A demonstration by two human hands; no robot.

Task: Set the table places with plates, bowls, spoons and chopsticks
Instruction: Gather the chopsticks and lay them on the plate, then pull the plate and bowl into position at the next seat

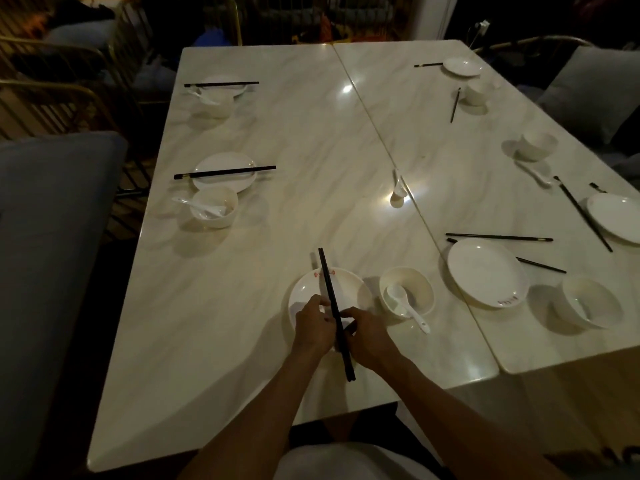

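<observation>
A pair of black chopsticks (328, 282) lies lengthwise over a white plate (349, 289) at the near table edge. My left hand (313, 325) and my right hand (369, 336) both pinch the pair near its lower half. Right of the plate stands a white bowl (417, 285) with a white spoon (407, 304) in it. Two places on the left each have a plate (223, 174), bowl (213, 207), spoon and chopsticks (225, 172). On the right, plates (486, 271), bowls (590, 301) and chopsticks (498, 237) lie scattered.
A lone white spoon (398, 188) lies at the seam between the two marble tabletops (277, 140). Grey cushioned seats (45, 237) flank the left side, a grey cushion (588, 88) the right. Gold wire chairs (62, 95) stand at the far left.
</observation>
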